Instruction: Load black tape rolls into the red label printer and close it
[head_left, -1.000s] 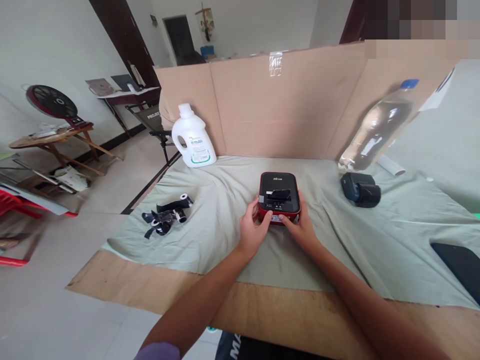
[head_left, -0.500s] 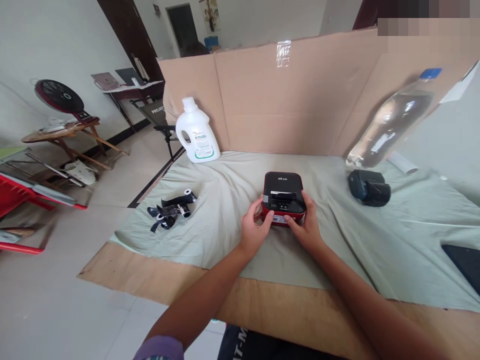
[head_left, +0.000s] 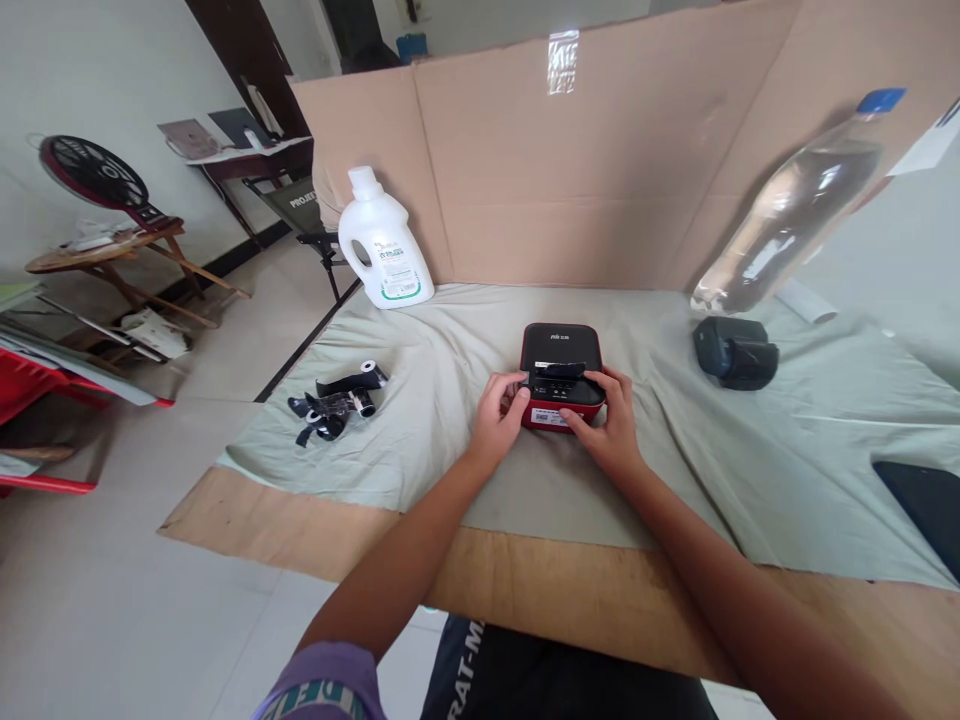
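A small black and red label printer (head_left: pixel 560 352) sits on the pale green cloth (head_left: pixel 420 440) in the middle of the table. My left hand (head_left: pixel 495 420) grips its left front corner, fingers curled over the top edge. My right hand (head_left: pixel 611 425) holds the right front corner, fingers bent onto the lid and thumb along the front. A strip of black tape shows at the printer's slot between my hands.
Black label rolls (head_left: pixel 335 408) lie to the left on the cloth. A white jug (head_left: pixel 382 245) stands at the back left, a leaning clear bottle (head_left: pixel 795 205) and a dark device (head_left: pixel 735 352) at the right. A cardboard screen (head_left: pixel 570 170) backs the table. A black slab (head_left: pixel 926 505) lies far right.
Both hands have slid up from the printer's front face onto its top edge. The camera has tilted down slightly.
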